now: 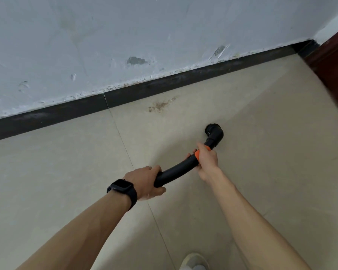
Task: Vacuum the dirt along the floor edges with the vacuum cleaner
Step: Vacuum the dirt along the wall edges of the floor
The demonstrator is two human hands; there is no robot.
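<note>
I have my left hand wrapped round the black tube, my right hand gripping its orange collar; brush near the dirt by the skirting.

The curved black vacuum tube has an orange collar and a round brush nozzle at its far end. A brownish dirt patch lies farther left, apart from the nozzle.
</note>
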